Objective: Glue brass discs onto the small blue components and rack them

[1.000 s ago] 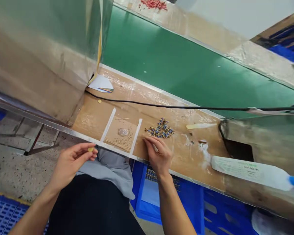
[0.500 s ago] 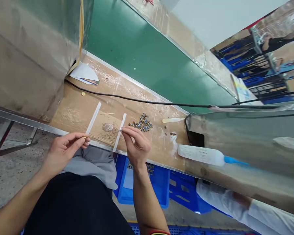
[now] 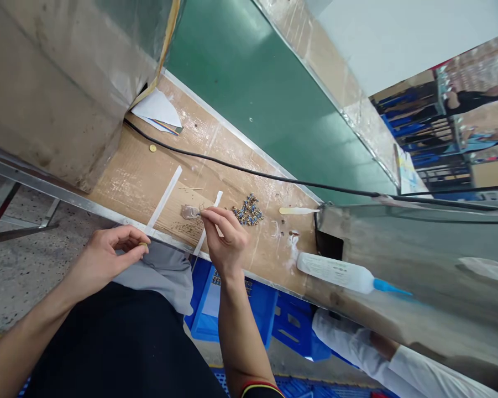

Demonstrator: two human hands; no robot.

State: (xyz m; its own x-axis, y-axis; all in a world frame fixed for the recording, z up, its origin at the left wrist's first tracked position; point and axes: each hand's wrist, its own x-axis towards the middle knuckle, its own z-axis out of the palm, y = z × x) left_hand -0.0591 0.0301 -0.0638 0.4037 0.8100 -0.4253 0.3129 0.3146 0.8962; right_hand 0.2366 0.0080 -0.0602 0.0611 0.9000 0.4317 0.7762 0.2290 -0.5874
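Observation:
My left hand (image 3: 111, 255) is over the near edge of the bench, thumb and fingers pinched on a small gold-coloured piece (image 3: 143, 245). In my right hand (image 3: 225, 240), thumb and index finger grip a tiny dark part (image 3: 199, 214), too small to name. Its tip is at or just above a clear glue-like blob (image 3: 189, 211) on a cardboard sheet (image 3: 172, 213); I cannot tell whether they touch. Tiny brown specks (image 3: 186, 228) are scattered beside the blob. Just right of my right hand lies a pile of small blue-and-gold parts (image 3: 249, 210).
A black cable (image 3: 232, 169) crosses the bench. To the right lie a white bottle with blue nozzle (image 3: 335, 272) and a pale tapered stick (image 3: 298, 210). A gold disc (image 3: 152, 148) lies at left. Below is a blue bin (image 3: 259, 315); another person's sleeve (image 3: 423, 367) shows at lower right.
My right hand has moved left and brought the tiny part from beside the white tape to the clear blob. My left hand keeps its pinch. The camera view has shifted and tilted slightly.

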